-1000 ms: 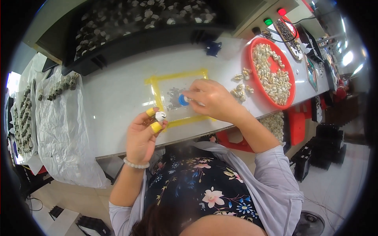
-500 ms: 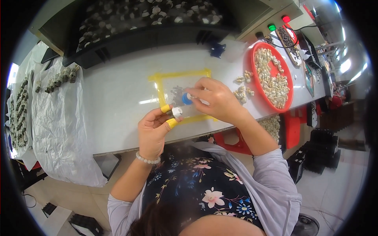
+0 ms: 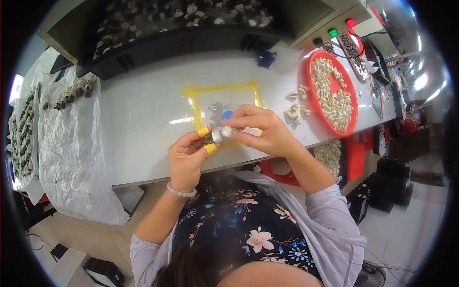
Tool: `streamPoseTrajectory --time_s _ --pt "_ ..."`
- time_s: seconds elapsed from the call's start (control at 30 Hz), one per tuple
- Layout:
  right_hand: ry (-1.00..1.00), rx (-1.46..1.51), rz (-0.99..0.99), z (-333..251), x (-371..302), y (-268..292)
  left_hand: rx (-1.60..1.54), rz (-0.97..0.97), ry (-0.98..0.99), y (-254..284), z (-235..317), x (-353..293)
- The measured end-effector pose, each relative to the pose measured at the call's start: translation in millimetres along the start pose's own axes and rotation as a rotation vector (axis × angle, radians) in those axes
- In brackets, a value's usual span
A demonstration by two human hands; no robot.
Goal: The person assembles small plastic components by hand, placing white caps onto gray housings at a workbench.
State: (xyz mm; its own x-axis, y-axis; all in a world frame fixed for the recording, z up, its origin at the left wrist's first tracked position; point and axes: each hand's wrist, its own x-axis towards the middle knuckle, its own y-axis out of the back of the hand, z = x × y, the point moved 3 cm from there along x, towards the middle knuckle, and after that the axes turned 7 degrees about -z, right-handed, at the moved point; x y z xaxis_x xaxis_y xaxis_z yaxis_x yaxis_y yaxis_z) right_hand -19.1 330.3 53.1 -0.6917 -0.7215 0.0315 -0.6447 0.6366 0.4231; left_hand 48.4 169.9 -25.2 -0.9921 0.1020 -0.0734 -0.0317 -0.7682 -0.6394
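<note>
Over the front of the white table, my left hand [image 3: 187,155], yellow tape on its thumb and a finger, pinches a small dark piece with a white end [image 3: 216,136]. My right hand [image 3: 265,128] is closed on a small whitish piece [image 3: 228,131], which meets or almost meets that white end; I cannot tell whether they touch. Just beyond the fingers, a round blue cap-like thing [image 3: 227,115] lies inside a yellow tape frame [image 3: 195,107], partly hidden by my right hand. Grey smudges [image 3: 217,110] mark the surface beside it.
A red round tray [image 3: 355,112] of whitish pieces stands to the right, with several loose pieces [image 3: 296,114] beside it. A machine with a dark bin [image 3: 186,48] spans the back. At the left, rows of dark pieces [image 3: 71,93] lie on crumpled plastic sheeting [image 3: 71,158].
My right hand has drawn back from the blue thing toward my left hand, bringing its whitish piece up to the one held there. My left hand has barely moved.
</note>
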Motion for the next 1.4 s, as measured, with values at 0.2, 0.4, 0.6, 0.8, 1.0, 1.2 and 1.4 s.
streamPoseTrajectory --time_s 0.2,0.4,0.6,0.8,1.0,1.2,1.4 --pt "-0.006 0.011 -0.005 1 0 -4 -0.013 0.016 -0.002 0 -1 -1" --pt "-0.016 -0.053 0.012 1 -3 -7 0.055 0.009 -0.035 0 -4 -2" --pt "-0.159 0.171 -0.023 11 -1 -6 0.020 -0.015 -0.032 1 -2 -1" --pt "-0.134 0.270 -0.001 11 -4 -9 0.013 -0.023 -0.062 0 -2 -2" --pt "-0.141 0.226 -0.006 10 -9 -7 0.022 -0.038 -0.077 0 -2 -3" --pt "-0.192 0.328 0.082 13 -16 -4 0.039 -0.032 -0.055 0 0 -3" --pt "-0.120 0.106 0.168 11 -17 5 0.025 -0.034 -0.049 -3 1 -3"
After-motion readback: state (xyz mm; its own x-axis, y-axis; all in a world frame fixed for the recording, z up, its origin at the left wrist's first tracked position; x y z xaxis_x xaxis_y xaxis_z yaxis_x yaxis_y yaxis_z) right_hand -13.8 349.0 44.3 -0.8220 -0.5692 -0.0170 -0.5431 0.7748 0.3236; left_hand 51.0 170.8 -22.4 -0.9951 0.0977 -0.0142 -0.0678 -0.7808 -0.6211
